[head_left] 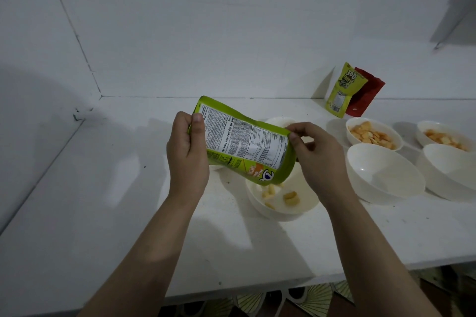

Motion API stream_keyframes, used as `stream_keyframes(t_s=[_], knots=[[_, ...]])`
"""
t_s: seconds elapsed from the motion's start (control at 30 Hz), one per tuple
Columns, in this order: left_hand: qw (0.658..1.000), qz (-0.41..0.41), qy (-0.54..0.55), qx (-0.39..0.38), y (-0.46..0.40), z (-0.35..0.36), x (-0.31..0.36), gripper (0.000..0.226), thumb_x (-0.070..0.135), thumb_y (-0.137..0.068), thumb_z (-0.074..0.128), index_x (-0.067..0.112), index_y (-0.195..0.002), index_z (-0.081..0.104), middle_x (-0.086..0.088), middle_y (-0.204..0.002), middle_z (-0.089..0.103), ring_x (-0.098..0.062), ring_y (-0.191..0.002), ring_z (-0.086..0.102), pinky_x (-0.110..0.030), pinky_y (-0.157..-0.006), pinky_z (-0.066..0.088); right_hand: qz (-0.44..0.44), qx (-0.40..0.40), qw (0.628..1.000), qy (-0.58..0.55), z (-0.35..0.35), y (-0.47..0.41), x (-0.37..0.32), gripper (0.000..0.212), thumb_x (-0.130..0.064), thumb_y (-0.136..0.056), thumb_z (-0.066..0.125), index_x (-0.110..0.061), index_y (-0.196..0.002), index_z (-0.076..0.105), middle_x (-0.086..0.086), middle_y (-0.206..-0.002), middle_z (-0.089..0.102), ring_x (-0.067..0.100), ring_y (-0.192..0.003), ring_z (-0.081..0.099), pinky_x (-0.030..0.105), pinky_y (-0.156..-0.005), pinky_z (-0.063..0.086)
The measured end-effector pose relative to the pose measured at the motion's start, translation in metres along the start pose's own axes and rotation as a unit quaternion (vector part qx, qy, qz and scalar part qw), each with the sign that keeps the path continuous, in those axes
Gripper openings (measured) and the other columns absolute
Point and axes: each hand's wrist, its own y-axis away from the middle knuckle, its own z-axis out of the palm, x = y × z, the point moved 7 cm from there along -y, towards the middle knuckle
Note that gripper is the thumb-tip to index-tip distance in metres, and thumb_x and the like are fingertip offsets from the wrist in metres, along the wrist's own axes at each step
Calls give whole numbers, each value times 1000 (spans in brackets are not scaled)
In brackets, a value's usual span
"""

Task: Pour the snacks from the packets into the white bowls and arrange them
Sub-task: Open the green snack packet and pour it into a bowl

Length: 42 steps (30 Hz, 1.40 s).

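A green snack packet [242, 141] is tilted mouth-down over a white bowl [304, 207]. My left hand [186, 154] grips its upper end and my right hand [318, 159] pinches its right edge. A few yellow snack pieces [291, 198] lie in that bowl and some are falling from the packet's mouth. To the right stand two empty white bowls [383, 175] [450, 170]. Behind them are two bowls holding orange crackers [373, 134] [445, 137]. Another white bowl [279, 121] peeks out behind the packet.
A yellow-green packet [343, 90] and a red packet [367, 92] lean against the back wall at the right. All stands on a white counter [116, 201] set in a corner, with walls behind and at the left. Its front edge runs along the bottom, patterned floor below.
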Motion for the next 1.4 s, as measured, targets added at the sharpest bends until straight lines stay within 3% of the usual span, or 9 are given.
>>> stream_keyframes(t_s=[0.07, 0.33, 0.53, 0.73, 0.87, 1.0, 1.13, 1.27, 1.4], knots=[[1000, -1, 1, -5, 1, 1, 0, 29, 23, -105, 37, 11, -79, 36, 23, -67, 52, 3, -63, 48, -11, -52, 34, 3, -3, 1000, 10, -1, 0, 1, 14, -20, -98, 58, -31, -96, 66, -23, -91, 65, 7, -80, 62, 34, -76, 56], [1000, 3, 7, -4, 2, 0, 3, 30, 24, -105, 37, 12, -78, 36, 18, -68, 51, 0, -63, 46, -13, -52, 33, -11, 14, 1000, 18, -4, 3, -3, 15, -19, -97, 59, -33, -93, 63, -26, -91, 60, 9, -82, 61, 43, -78, 58], [1000, 9, 5, -6, 2, -2, 5, 31, 24, -105, 37, 12, -77, 35, 17, -65, 49, -1, -60, 43, -14, -52, 31, -20, 18, 999, 18, -4, 5, -3, 16, -17, -96, 60, -32, -92, 63, -25, -90, 59, 8, -81, 59, 44, -77, 57], [1000, 17, 5, -22, 7, 0, 8, 35, 27, -105, 37, 1, -81, 36, -6, -72, 48, -11, -63, 43, -24, -52, 32, -9, -2, 999, 35, -3, 4, 1, 14, -17, -98, 56, -29, -93, 62, -22, -90, 60, 13, -82, 62, 46, -77, 58], [999, 33, 1, -20, 7, 0, 14, 34, 25, -104, 38, 2, -79, 36, -8, -71, 45, -9, -60, 38, -23, -50, 30, -21, 10, 999, 40, -6, 6, -1, 15, -16, -98, 57, -29, -93, 62, -19, -90, 60, 11, -79, 60, 45, -76, 58], [999, 30, 3, -27, 10, 0, 12, 36, 26, -104, 39, 0, -79, 35, -9, -70, 43, -23, -60, 37, -33, -51, 30, -28, 15, 999, 44, -7, 5, -1, 14, -14, -97, 58, -27, -92, 63, -19, -89, 58, 11, -77, 59, 45, -75, 57], [999, 31, 0, -30, 11, -1, 11, 35, 25, -104, 39, 3, -78, 34, -5, -67, 39, -7, -60, 35, -24, -52, 28, -34, 11, 998, 48, -7, 5, 0, 17, -14, -96, 58, -29, -91, 62, -19, -89, 58, 11, -78, 59, 46, -75, 57], [999, 38, -9, -24, 12, -1, 11, 31, 26, -104, 39, 16, -75, 35, 10, -64, 42, -4, -56, 37, -19, -50, 28, -23, -16, 999, 44, -2, 6, 3, 16, -16, -99, 55, -30, -92, 61, -21, -90, 59, 11, -81, 61, 47, -77, 57], [999, 45, -12, -26, 15, 1, 14, 29, 28, -103, 39, 20, -75, 35, 7, -65, 41, -5, -56, 37, -24, -49, 27, -40, -5, 998, 53, -6, 6, 0, 16, -13, -98, 55, -27, -92, 61, -20, -89, 59, 6, -81, 57, 36, -75, 56]])
